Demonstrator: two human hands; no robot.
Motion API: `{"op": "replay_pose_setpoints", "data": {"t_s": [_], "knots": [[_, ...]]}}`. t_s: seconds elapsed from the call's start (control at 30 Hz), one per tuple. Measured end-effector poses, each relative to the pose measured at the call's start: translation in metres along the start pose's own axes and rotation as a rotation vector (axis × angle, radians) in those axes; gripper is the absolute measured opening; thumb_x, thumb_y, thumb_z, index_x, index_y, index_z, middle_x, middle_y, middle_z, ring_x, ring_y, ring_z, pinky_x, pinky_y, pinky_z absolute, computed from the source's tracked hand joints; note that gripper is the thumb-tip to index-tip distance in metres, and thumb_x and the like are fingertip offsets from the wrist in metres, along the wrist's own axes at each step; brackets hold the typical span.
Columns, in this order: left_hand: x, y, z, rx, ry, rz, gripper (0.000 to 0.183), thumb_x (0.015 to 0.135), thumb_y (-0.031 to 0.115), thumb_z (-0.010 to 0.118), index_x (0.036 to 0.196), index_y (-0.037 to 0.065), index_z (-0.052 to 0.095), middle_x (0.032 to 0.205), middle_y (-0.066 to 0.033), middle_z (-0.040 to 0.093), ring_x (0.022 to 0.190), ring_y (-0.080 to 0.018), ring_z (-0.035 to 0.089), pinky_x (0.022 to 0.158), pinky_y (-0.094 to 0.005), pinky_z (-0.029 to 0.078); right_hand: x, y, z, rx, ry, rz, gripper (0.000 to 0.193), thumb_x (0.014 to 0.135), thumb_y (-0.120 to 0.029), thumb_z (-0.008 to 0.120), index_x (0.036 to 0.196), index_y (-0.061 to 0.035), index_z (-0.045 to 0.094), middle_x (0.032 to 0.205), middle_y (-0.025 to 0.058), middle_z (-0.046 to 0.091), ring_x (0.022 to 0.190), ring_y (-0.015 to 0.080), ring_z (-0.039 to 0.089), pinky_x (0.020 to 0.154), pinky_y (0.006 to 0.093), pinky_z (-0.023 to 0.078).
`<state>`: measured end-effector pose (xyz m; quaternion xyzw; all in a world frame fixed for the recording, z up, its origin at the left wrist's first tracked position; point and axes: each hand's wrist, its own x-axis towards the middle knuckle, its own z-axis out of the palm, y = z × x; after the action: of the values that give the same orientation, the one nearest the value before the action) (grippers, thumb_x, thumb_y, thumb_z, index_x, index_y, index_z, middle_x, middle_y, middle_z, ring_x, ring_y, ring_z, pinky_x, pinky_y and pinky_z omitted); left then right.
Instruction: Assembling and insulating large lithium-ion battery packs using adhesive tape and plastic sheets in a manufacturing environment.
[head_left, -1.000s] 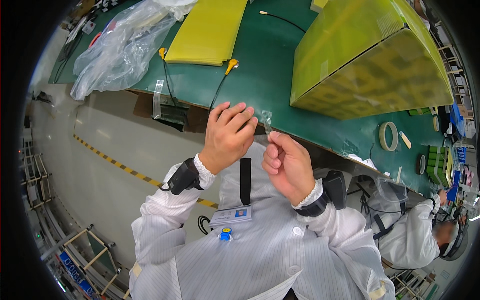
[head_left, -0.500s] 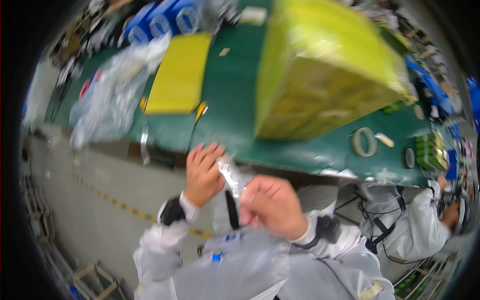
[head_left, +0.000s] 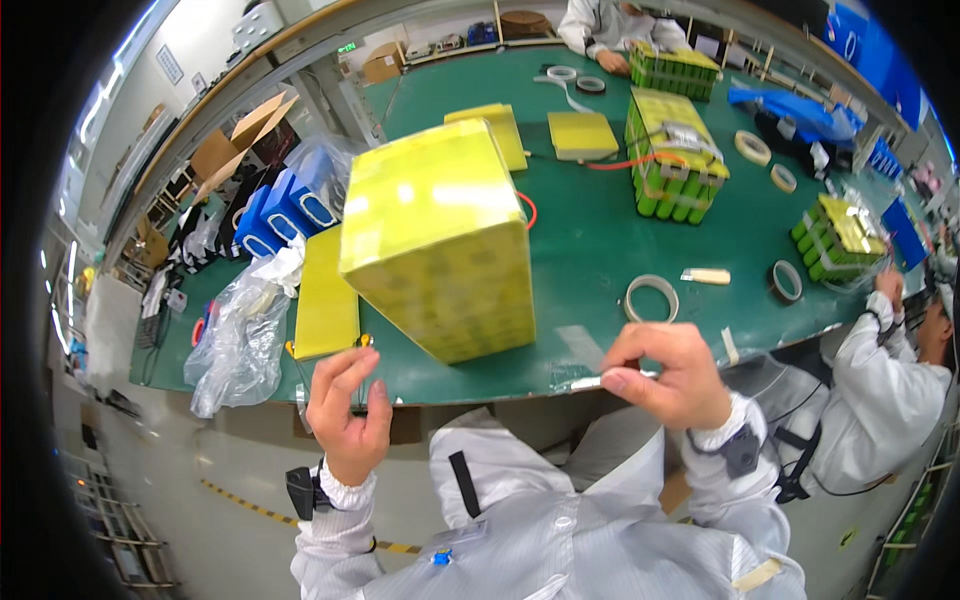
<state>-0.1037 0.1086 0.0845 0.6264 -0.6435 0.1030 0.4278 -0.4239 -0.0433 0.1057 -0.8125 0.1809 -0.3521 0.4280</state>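
My left hand (head_left: 345,418) is over the table's front edge, fingers apart, with nothing visible in it. Its fingertips come close to a yellow-tipped wire end (head_left: 366,341) beside a flat yellow sheet (head_left: 328,300). My right hand (head_left: 672,378) pinches a short strip of clear tape (head_left: 579,347) between thumb and forefinger; the strip points left above the table edge. Between the hands, a little farther back, stands a large yellow-covered block (head_left: 440,270) with a shiny film over it. A roll of tape (head_left: 651,284) lies just beyond my right hand.
On the green table (head_left: 590,225) are a utility knife (head_left: 706,276), a dark tape roll (head_left: 786,281) and green battery packs (head_left: 676,165). Crumpled clear plastic (head_left: 240,345) and blue packs (head_left: 285,205) lie at left. Co-workers sit at right (head_left: 860,400) and across the table (head_left: 600,30).
My hands were close together in front of me with the clear strip between them. Now they are apart, the left moved left, the right moved right with the strip. My view has tilted up.
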Motion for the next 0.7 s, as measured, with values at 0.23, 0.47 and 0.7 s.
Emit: {"op": "replay_pose_setpoints", "data": {"t_s": [0.23, 0.47, 0.7], "knots": [[0.018, 0.044, 0.056, -0.313, -0.297, -0.072, 0.030, 0.083, -0.002, 0.071, 0.112, -0.003, 0.068, 0.095, -0.0120, 0.066, 0.081, -0.0195, 0.062, 0.077, -0.0300, 0.050, 0.001, 0.052, -0.029, -0.238, -0.273, -0.029, 0.013, 0.086, -0.013, 0.074, 0.087, -0.0036, 0.065, 0.080, 0.0099, 0.061, 0.076, 0.0316, 0.061, 0.066, 0.0408, 0.048], [-0.022, 0.052, 0.123, -0.417, -0.472, -0.426, 0.039, 0.080, -0.004, 0.078, 0.118, -0.003, 0.068, 0.094, -0.0073, 0.066, 0.078, -0.0103, 0.061, 0.072, -0.0231, 0.051, 0.003, 0.088, -0.029, -0.347, -0.446, -0.043, 0.017, 0.088, -0.019, 0.070, 0.087, -0.0056, 0.060, 0.082, 0.0096, 0.060, 0.083, 0.0322, 0.062, 0.070, 0.0448, 0.048], [-0.039, 0.042, 0.151, -0.633, -0.316, -0.667, 0.029, 0.084, -0.001, 0.079, 0.111, -0.004, 0.070, 0.089, -0.0048, 0.066, 0.072, -0.0085, 0.060, 0.067, -0.0226, 0.049, 0.024, 0.108, -0.022, -0.340, -0.592, -0.085, 0.017, 0.089, -0.018, 0.070, 0.087, -0.0038, 0.061, 0.082, 0.0101, 0.061, 0.081, 0.0342, 0.064, 0.069, 0.0454, 0.049]]}}
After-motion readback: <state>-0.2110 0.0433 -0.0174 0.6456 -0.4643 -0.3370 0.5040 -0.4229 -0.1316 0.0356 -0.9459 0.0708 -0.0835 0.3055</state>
